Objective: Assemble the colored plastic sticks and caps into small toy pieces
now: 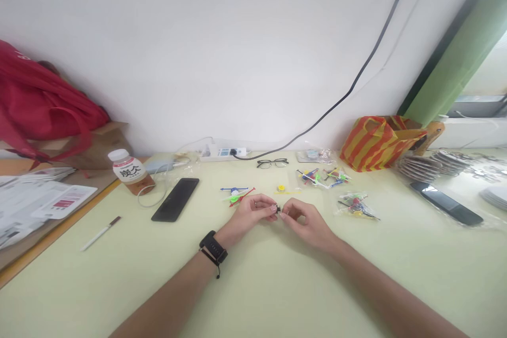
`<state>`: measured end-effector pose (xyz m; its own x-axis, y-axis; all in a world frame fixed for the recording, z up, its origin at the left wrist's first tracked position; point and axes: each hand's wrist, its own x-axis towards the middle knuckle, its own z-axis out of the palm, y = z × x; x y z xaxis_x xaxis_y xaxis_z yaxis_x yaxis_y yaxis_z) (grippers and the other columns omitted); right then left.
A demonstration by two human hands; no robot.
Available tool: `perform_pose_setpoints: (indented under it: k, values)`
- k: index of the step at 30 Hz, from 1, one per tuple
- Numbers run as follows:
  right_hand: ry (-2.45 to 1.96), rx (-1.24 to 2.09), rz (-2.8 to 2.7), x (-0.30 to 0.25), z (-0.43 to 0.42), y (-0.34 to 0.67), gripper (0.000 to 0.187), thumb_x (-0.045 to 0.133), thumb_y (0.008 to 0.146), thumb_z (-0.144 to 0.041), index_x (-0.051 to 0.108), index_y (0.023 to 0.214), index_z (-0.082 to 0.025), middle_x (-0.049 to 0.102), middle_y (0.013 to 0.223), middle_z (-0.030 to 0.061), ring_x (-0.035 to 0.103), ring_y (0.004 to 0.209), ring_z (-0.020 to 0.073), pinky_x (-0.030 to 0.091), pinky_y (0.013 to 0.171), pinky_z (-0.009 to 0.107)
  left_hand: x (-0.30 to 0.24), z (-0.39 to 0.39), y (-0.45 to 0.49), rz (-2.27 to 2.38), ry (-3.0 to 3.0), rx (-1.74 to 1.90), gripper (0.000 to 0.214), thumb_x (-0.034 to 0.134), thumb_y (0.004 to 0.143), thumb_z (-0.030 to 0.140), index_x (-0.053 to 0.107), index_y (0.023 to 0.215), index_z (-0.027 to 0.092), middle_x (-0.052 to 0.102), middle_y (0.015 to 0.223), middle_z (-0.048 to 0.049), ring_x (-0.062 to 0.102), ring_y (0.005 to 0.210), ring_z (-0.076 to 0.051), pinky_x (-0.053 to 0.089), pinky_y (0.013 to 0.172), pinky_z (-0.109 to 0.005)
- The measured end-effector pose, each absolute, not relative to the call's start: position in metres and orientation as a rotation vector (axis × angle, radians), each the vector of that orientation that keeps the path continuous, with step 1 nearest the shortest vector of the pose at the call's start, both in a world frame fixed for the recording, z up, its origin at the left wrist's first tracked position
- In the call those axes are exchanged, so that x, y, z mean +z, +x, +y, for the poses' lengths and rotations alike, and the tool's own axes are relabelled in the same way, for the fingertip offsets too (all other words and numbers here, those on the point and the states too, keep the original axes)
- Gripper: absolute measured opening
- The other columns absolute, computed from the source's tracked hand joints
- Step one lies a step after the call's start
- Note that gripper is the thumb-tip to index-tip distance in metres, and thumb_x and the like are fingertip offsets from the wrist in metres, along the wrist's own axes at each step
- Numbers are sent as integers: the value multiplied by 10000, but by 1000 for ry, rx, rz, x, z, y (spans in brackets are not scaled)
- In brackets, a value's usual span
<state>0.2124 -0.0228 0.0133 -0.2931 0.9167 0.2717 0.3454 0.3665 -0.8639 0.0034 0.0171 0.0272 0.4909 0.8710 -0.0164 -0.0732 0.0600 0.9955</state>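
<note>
Pinching small black part point(278, 210) with left hand point(252, 213); right hand point(307, 220) at it, grip unclear. Slack pinch could drop it between them.

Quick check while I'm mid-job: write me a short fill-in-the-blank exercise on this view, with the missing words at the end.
1. The left hand holds a small dark part beside the right hand; the black watch is on the ____ wrist.
2. Beyond the hands lies a pair of dark-framed ____.
3. The bottle has a ____ cap.
4. The striped bag is red and ____.

Missing words: left; glasses; white; yellow.
</note>
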Motion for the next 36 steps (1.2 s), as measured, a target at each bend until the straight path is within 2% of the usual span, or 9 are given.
perform_pose_setpoints:
  k: [8, 12, 15, 17, 19, 21, 23, 29, 36]
  values:
    - [-1088, 878, -1751, 13, -22, 215, 184, 595, 968, -397, 622, 1061, -241, 700, 956, 56, 671, 851, 201, 548, 708, 320, 26, 18, 3, 777, 1320, 838, 361, 866, 770, 410, 743, 967, 134, 761, 883, -94, 728, 818, -207, 579, 811, -334]
    - [-1049, 900, -1700, 12, -23, 215, 544, 591, 970, -407, 413, 1467, -280, 664, 960, 38, 638, 769, 177, 539, 674, 310, 26, 18, 3, 780, 1317, 846, 359, 866, 771, 410, 741, 968, 137, 751, 870, -84, 728, 807, -203, 581, 810, -337]
    - [-1022, 902, -1625, 11, -25, 213, 739, 592, 968, -419, 200, 1588, -328, 617, 1036, 25, 583, 678, 137, 518, 628, 295, 26, 18, 3, 783, 1316, 855, 365, 865, 775, 412, 738, 974, 134, 746, 875, -83, 729, 807, -204, 583, 806, -337]
    - [-1008, 901, -1596, 13, -27, 212, 614, 608, 960, -424, 356, 1511, -332, 592, 1053, 20, 553, 659, 123, 495, 617, 289, 26, 18, 3, 788, 1313, 857, 369, 864, 778, 412, 736, 979, 131, 745, 875, -83, 729, 805, -201, 583, 807, -335]
    - [-994, 926, -1639, 15, -27, 214, 263, 611, 962, -440, 632, 1159, -267, 570, 935, 8, 518, 651, 125, 460, 619, 289, 25, 18, 3, 793, 1308, 853, 371, 867, 777, 409, 734, 980, 128, 744, 877, -82, 729, 805, -198, 584, 809, -330]
    - [-979, 946, -1687, 19, -26, 217, 396, 581, 980, -473, 568, 691, -203, 487, 747, -3, 458, 619, 130, 403, 602, 297, 24, 19, 3, 796, 1303, 850, 374, 873, 771, 407, 731, 975, 127, 741, 877, -77, 730, 801, -195, 585, 800, -322]
    - [-960, 943, -1695, 21, -25, 220, 583, 551, 994, -497, 369, 534, -190, 391, 649, -10, 395, 592, 131, 347, 587, 307, 22, 20, 3, 796, 1303, 843, 374, 873, 771, 405, 728, 976, 128, 739, 880, -73, 732, 805, -195, 585, 794, -317]
    - [-950, 983, -1674, 23, -23, 220, 427, 560, 999, -483, 523, 684, -197, 485, 668, -10, 451, 641, 143, 361, 621, 294, 21, 21, 2, 794, 1310, 850, 364, 862, 784, 407, 728, 983, 134, 735, 910, -67, 737, 817, -199, 589, 803, -323]
    - [-977, 1091, -1756, 26, -28, 212, 230, 617, 974, -445, 639, 995, -217, 676, 958, 35, 645, 834, 177, 502, 726, 289, 26, 18, 3, 795, 1315, 838, 378, 855, 787, 412, 726, 1030, 153, 754, 921, -72, 728, 810, -190, 583, 835, -334]
